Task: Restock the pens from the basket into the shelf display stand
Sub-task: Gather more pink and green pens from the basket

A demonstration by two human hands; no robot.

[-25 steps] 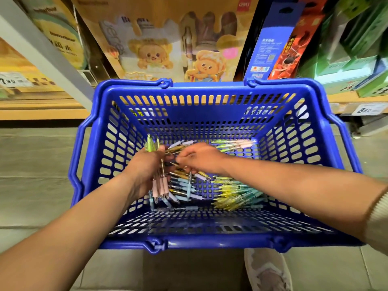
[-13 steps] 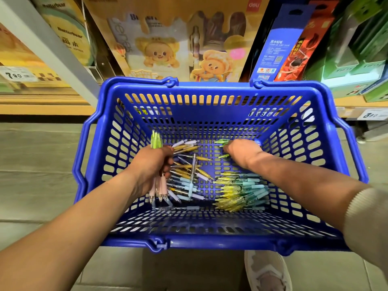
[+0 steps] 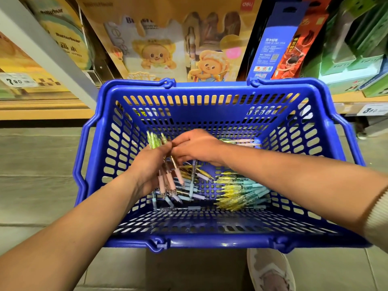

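Blue slotted plastic basket holds slim, translucent pens with pastel sleeves.

My basket is glossy blue plastic; the pens look clear, shiny plastic; the shelf edge looks like wood.

Warm indoor light, perhaps from overhead; soft focus, strong wide-angle bending at the edges.
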